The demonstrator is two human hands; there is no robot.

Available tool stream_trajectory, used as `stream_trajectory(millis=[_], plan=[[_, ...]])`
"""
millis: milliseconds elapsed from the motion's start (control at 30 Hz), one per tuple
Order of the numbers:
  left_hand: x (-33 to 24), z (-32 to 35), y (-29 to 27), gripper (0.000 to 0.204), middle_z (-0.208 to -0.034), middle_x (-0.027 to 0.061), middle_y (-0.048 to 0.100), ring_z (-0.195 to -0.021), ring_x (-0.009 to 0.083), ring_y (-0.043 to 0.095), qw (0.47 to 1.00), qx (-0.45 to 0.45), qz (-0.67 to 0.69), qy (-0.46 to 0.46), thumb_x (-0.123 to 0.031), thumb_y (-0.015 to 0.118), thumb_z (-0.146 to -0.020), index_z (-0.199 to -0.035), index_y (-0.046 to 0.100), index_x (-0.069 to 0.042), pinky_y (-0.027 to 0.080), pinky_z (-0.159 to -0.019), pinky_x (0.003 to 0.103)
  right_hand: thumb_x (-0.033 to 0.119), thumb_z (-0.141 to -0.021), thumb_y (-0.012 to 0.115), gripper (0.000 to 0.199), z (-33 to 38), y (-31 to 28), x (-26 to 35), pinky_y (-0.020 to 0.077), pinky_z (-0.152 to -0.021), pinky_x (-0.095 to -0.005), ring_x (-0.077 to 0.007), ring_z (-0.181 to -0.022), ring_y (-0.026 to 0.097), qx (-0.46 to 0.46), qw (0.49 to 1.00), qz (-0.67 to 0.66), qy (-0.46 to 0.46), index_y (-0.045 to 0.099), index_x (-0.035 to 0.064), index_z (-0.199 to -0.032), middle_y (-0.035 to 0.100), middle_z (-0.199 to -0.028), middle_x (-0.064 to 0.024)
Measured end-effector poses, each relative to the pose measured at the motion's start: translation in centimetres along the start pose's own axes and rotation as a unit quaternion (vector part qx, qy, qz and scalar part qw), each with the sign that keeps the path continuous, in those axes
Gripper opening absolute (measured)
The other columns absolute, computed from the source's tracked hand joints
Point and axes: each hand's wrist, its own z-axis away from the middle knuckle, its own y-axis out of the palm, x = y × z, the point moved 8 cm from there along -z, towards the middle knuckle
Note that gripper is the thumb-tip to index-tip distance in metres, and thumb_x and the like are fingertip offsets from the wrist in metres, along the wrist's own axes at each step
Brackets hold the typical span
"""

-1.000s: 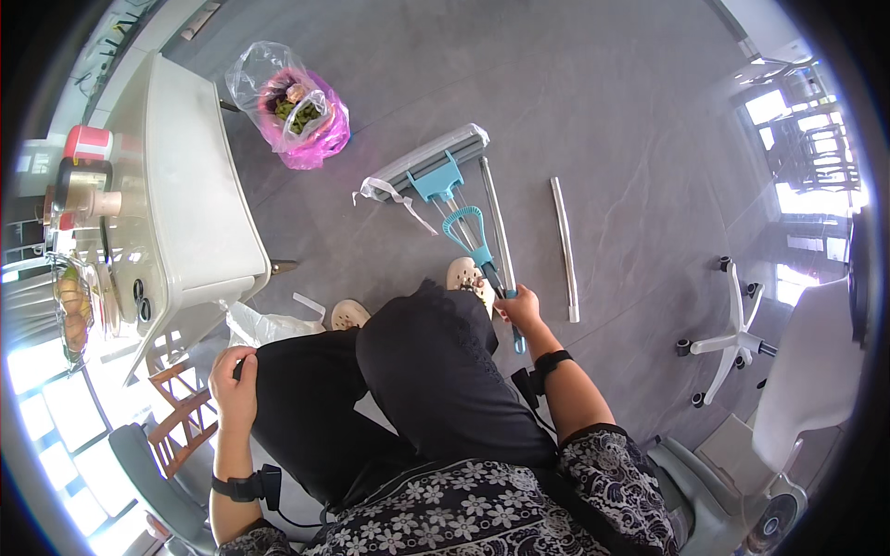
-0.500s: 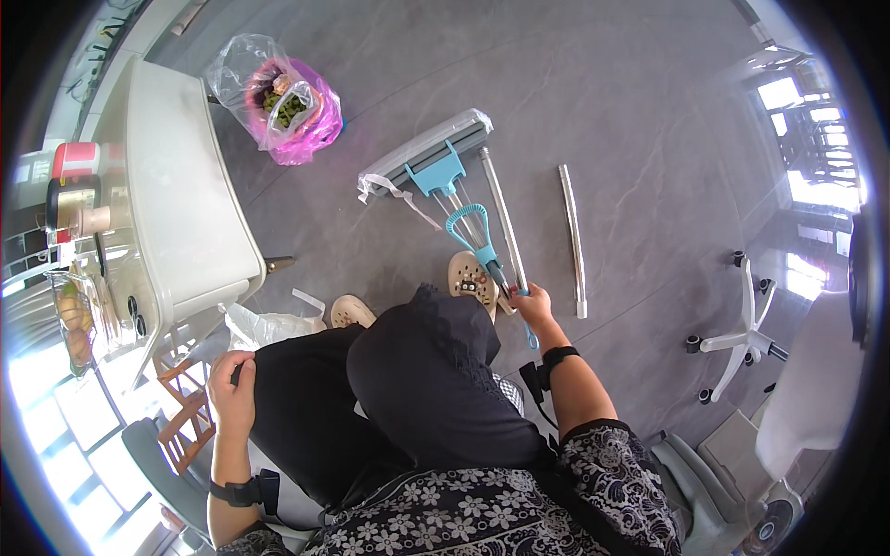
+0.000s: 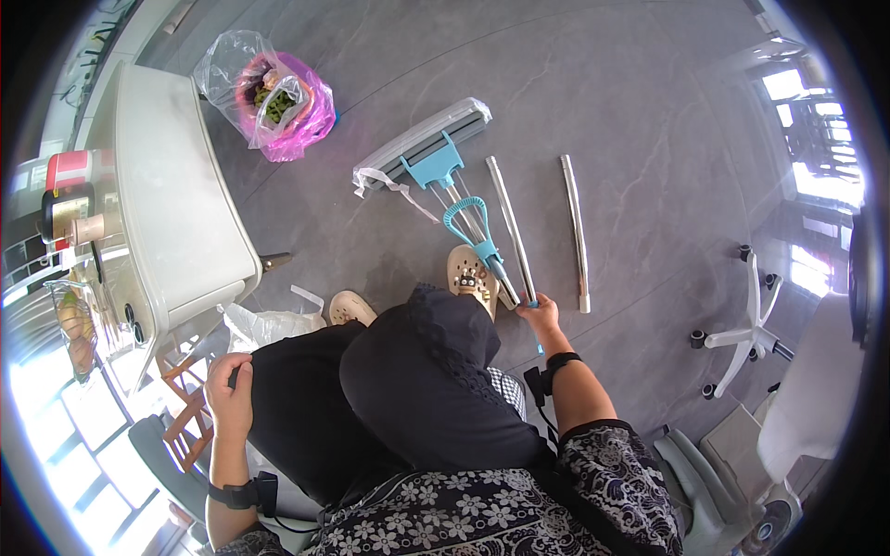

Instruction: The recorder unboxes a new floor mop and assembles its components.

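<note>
My right hand (image 3: 541, 315) is closed round the lower end of a silver mop pole (image 3: 509, 218), whose light blue end piece (image 3: 540, 348) pokes out below my fingers. Just left of that pole lies a sponge mop head (image 3: 428, 144), wrapped in clear plastic, with a blue bracket, a blue loop handle (image 3: 466, 221) and a short pole stub near my right shoe (image 3: 471, 278). My left hand (image 3: 228, 394) rests by my left thigh, its fingers curled; something dark shows between thumb and fingers, and I cannot make it out.
Another silver tube (image 3: 576, 236) lies to the right on the grey floor. A pink-bagged bin (image 3: 301, 130) stands at the far left, near a white table (image 3: 181, 185). White plastic (image 3: 269, 324) lies by my left shoe. A wheeled chair base (image 3: 746, 334) is at right.
My right hand has moved slightly right and down with the pole, and the pole's upper end has drawn away from the mop head. My left hand has hardly moved.
</note>
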Motion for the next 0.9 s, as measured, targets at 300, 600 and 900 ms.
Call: stream_trajectory(millis=[300,600,900], plan=[[-0.2,-0.1,0.1,0.009,-0.083,0.0103,0.061,-0.083,0.0246,0.057,1.0,0.0,-0.009,-0.002,-0.005,0.057,-0.076,-0.082,0.061,-0.002,0.043,-0.078,0.032,0.022,-0.056,0.077,0.04,1.4,-0.2,3.3,0.0466,-0.072,-0.0371,-0.0289,-0.082,0.057,-0.097,0.975,0.174,-0.098,0.061,0.0039,-0.089,0.057,-0.081,-0.0128],[-0.5,-0.2,0.2,0.009,-0.084,0.0104,0.061,-0.082,0.0248,0.057,1.0,0.007,-0.018,0.001,-0.005,0.057,-0.075,-0.083,0.061,-0.002,0.042,-0.077,0.032,0.017,-0.058,0.072,0.038,1.8,0.6,3.8,0.0456,-0.074,-0.0385,-0.0332,-0.086,0.055,-0.124,0.968,0.213,-0.042,0.059,0.0033,-0.091,0.055,-0.09,-0.0164],[-0.6,-0.5,0.3,0.008,-0.085,0.0104,0.06,-0.083,0.0247,0.056,1.0,0.003,0.004,0.003,-0.006,0.058,-0.076,-0.082,0.061,-0.002,0.042,-0.078,0.032,0.012,-0.06,0.074,0.029,0.3,-1.7,1.2,0.045,-0.046,-0.0315,-0.0168,-0.05,0.053,-0.009,0.998,0.023,0.049,0.057,0.0017,-0.081,0.055,-0.061,-0.0069]])
